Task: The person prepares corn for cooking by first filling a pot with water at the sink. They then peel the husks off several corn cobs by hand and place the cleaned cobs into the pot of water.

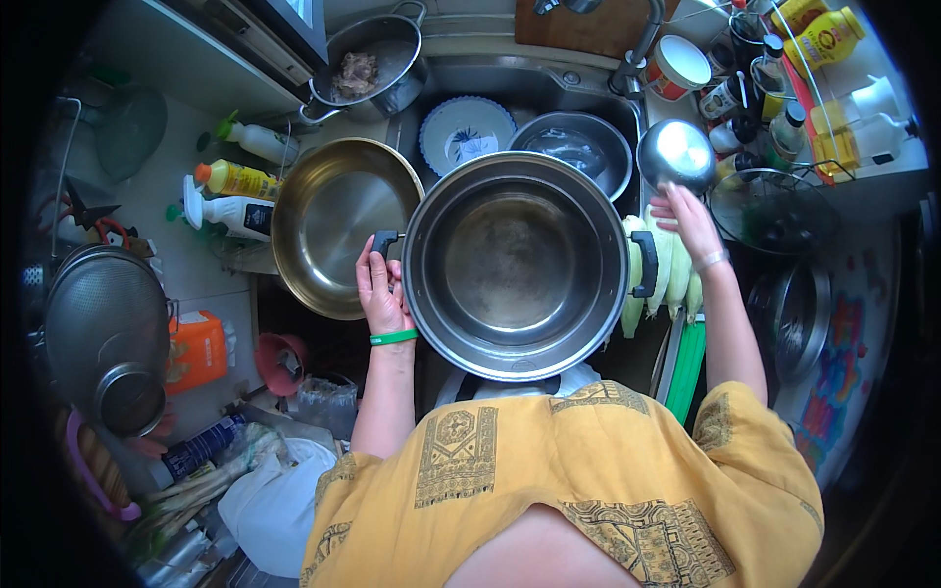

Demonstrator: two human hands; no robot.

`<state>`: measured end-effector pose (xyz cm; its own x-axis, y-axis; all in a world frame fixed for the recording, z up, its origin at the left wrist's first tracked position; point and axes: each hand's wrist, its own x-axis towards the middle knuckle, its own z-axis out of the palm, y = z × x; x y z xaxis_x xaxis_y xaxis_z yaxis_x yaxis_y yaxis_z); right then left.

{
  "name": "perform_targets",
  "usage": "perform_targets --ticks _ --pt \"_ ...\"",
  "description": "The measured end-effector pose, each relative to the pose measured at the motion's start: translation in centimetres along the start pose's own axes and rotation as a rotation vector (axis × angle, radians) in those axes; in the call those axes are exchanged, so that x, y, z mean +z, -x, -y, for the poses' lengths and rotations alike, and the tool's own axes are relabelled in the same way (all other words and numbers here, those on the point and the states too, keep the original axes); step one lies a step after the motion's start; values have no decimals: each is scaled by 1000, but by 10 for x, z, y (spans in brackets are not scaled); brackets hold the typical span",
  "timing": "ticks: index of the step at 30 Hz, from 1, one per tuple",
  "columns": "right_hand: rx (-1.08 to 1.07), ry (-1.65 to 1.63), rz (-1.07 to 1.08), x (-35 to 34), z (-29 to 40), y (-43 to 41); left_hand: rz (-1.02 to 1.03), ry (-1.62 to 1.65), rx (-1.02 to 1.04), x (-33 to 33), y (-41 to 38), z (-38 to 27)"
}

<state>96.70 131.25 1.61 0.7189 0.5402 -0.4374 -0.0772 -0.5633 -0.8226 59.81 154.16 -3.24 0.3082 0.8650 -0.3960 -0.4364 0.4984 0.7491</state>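
A large, wide metal pot [517,257] with two dark side handles stands in front of my body, its bare inside showing a stained bottom. My left hand [384,290] grips its left handle [384,242]. On the other side, the right handle [645,263] is free. My right hand [689,220] is raised beyond it, fingers extended and slightly blurred, with nothing visible in them. Its fingertips are at the lower edge of a shiny metal bowl [676,153]; whether they touch it I cannot tell. Ears of corn in pale husks [665,257] lie below that hand.
Left of the pot is a gold-toned pan [342,220]. The sink [470,73] behind holds a blue-rimmed plate [456,128] and a metal basin [588,140] with water. A stockpot [397,55] with meat stands at back left. Bottles [790,132] crowd the right, below the faucet's [628,77] side.
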Motion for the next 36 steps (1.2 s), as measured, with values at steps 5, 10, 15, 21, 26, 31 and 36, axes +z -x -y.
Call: perform_targets --ticks 5,10,15,21,26,31,36 --pt "-81 -25 20 24 -40 89 200 102 -75 -8 -8 -11" --pt "-172 -406 -112 73 -49 85 453 273 -152 -19 -22 -14" --pt "-130 -638 -113 75 -37 81 560 497 -331 -13 -28 -17" --pt "-16 -832 -12 74 -20 78 561 627 -307 -13 -29 -15" --pt "60 -857 -11 62 -10 58 440 561 -282 14 -10 -33" --pt "172 -959 30 55 -14 43 275 454 -304 58 3 -68" --pt "336 -1019 52 59 -33 33 185 328 -375 99 -4 -91"
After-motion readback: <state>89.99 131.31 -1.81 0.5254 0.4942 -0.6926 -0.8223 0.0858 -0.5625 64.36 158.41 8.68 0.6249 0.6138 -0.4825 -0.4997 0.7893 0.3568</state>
